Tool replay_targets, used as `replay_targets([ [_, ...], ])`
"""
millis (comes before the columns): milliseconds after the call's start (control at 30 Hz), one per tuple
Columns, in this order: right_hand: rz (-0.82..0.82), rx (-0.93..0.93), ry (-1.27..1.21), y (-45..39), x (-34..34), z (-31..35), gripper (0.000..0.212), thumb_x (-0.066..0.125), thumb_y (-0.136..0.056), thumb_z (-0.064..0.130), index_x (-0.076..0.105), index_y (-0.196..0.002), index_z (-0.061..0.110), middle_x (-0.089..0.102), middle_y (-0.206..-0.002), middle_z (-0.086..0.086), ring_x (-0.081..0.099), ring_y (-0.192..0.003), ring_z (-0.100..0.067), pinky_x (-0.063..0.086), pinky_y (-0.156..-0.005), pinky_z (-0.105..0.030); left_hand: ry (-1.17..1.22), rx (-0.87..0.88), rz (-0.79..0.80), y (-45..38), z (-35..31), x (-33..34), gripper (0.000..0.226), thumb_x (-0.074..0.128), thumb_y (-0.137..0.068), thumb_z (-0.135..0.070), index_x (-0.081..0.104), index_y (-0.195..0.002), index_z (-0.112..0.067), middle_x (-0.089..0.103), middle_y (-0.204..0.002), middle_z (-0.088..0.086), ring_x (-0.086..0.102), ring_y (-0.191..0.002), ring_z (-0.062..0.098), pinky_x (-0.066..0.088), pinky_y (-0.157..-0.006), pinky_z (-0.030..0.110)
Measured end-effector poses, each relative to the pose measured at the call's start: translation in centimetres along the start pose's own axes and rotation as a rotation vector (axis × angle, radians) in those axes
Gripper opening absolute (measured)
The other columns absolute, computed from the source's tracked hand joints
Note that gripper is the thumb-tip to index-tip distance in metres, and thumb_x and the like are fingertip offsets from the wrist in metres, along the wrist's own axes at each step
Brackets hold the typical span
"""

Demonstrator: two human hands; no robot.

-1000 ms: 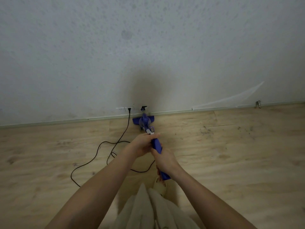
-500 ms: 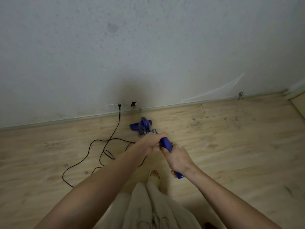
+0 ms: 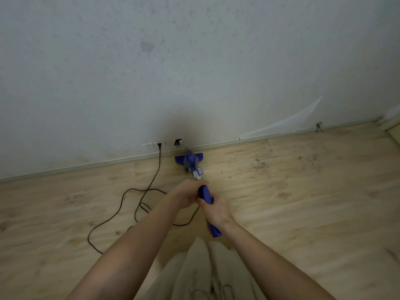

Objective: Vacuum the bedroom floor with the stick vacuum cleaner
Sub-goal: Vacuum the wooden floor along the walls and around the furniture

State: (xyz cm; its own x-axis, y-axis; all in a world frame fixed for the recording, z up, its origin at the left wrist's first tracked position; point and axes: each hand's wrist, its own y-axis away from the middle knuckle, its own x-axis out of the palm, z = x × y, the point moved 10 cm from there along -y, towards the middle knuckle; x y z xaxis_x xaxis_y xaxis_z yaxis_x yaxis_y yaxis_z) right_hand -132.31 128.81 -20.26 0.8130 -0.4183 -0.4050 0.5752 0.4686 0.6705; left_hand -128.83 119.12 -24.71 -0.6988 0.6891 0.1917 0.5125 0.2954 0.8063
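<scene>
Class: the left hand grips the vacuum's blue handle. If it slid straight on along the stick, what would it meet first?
The left hand would probably meet the vacuum's blue body, just before the skirting; depth is unclear.

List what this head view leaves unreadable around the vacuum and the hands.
- Vacuum handle: grip parts covered by the left hand and right hand.
- Black cord: its join to the vacuum hidden behind the forearms.
- Floor head: underside hidden; floor contact unclear.
</scene>
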Motion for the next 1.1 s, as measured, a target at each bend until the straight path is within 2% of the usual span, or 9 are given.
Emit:
replay_targets([
  [100,0.057,0.083,-0.06,-2.0,-1.3,-0.7,0.036,0.062,-0.088,0.045,0.048,-0.073,0.015,0.057,-0.074,-0.008,0.054,-0.06,-0.023,0.047,-0.064,-0.036,0.024,0.047,-0.045,-1.7,-1.5,1.1,0.017,0.066,-0.088,-0.011,0.055,-0.096,0.0,0.058,-0.096,0.02,0.06,-0.083,0.031,0.052,-0.079,0.04],
  [200,0.054,0.069,0.027,-2.1,-5.1,-0.6,0.037,0.056,-0.092,0.046,0.05,-0.081,0.012,0.057,-0.072,-0.008,0.052,-0.048,-0.021,0.044,-0.047,-0.027,0.001,0.074,-0.084,-2.3,-2.6,3.9,0.038,0.069,-0.086,-0.014,0.053,-0.115,0.005,0.06,-0.105,0.022,0.063,-0.095,0.035,0.054,-0.084,0.045],
  [300,0.045,0.055,0.017,-0.7,-9.4,-0.8,0.031,0.055,-0.094,0.041,0.049,-0.082,0.013,0.057,-0.071,-0.008,0.052,-0.043,-0.02,0.041,-0.038,-0.023,0.005,0.086,-0.071,-1.5,-3.3,7.8,0.027,0.067,-0.087,-0.012,0.053,-0.103,0.004,0.061,-0.103,0.023,0.064,-0.099,0.037,0.054,-0.088,0.048],
  [433,0.079,0.018,0.032,1.3,-12.2,-1.4,0.028,0.056,-0.094,0.034,0.052,-0.078,0.012,0.054,-0.064,-0.006,0.052,-0.049,-0.021,0.048,-0.05,-0.034,0.026,0.045,-0.052,-0.5,-2.3,11.0,0.017,0.066,-0.087,-0.01,0.058,-0.098,0.002,0.065,-0.093,0.02,0.067,-0.085,0.032,0.055,-0.084,0.043],
  [567,0.155,0.021,-0.127,1.1,-12.7,-2.3,0.019,0.052,-0.097,0.026,0.052,-0.085,0.012,0.05,-0.063,-0.004,0.047,-0.042,-0.012,0.04,-0.038,-0.02,-0.004,0.027,-0.09,-1.1,-1.6,12.0,0.016,0.066,-0.087,-0.013,0.059,-0.095,-0.002,0.068,-0.069,0.012,0.067,-0.075,0.028,0.055,-0.088,0.043],
  [667,0.172,0.024,-0.126,-0.6,-12.1,-3.4,0.017,0.053,-0.098,0.029,0.054,-0.086,0.016,0.053,-0.067,-0.001,0.051,-0.055,-0.013,0.045,-0.056,-0.027,0.012,0.006,-0.1,-1.7,-1.3,12.4,0.02,0.065,-0.088,-0.013,0.058,-0.101,0.0,0.065,-0.058,0.006,0.065,-0.076,0.025,0.051,-0.093,0.043],
  [800,0.18,0.003,-0.041,-2.2,-12.8,-3.9,0.021,0.051,-0.098,0.03,0.051,-0.085,0.014,0.052,-0.068,-0.003,0.051,-0.054,-0.017,0.044,-0.054,-0.028,0.115,0.048,-0.128,-2.2,-1.2,13.4,0.019,0.062,-0.092,-0.013,0.057,-0.104,0.001,0.065,-0.067,0.011,0.065,-0.067,0.02,0.05,-0.091,0.043],
  [933,0.211,-0.03,-0.067,-2.0,-14.3,-2.4,0.022,0.051,-0.098,0.027,0.048,-0.078,0.018,0.05,-0.067,-0.003,0.05,-0.056,-0.018,0.045,-0.06,-0.034,0.064,0.005,-0.081,-2.2,-2.4,14.2,0.022,0.062,-0.092,-0.017,0.057,-0.106,-0.002,0.065,-0.076,0.011,0.064,-0.072,0.019,0.052,-0.072,0.028],
  [1100,0.241,-0.042,-0.102,-0.9,-13.2,-2.0,0.02,0.051,-0.098,0.027,0.047,-0.08,0.022,0.051,-0.069,-0.001,0.051,-0.057,-0.016,0.045,-0.06,-0.032,-0.018,-0.084,0.011,-1.7,-1.9,13.3,0.035,0.064,-0.09,-0.025,0.056,-0.116,-0.002,0.068,-0.088,0.013,0.066,-0.085,0.021,0.051,-0.088,0.032],
])
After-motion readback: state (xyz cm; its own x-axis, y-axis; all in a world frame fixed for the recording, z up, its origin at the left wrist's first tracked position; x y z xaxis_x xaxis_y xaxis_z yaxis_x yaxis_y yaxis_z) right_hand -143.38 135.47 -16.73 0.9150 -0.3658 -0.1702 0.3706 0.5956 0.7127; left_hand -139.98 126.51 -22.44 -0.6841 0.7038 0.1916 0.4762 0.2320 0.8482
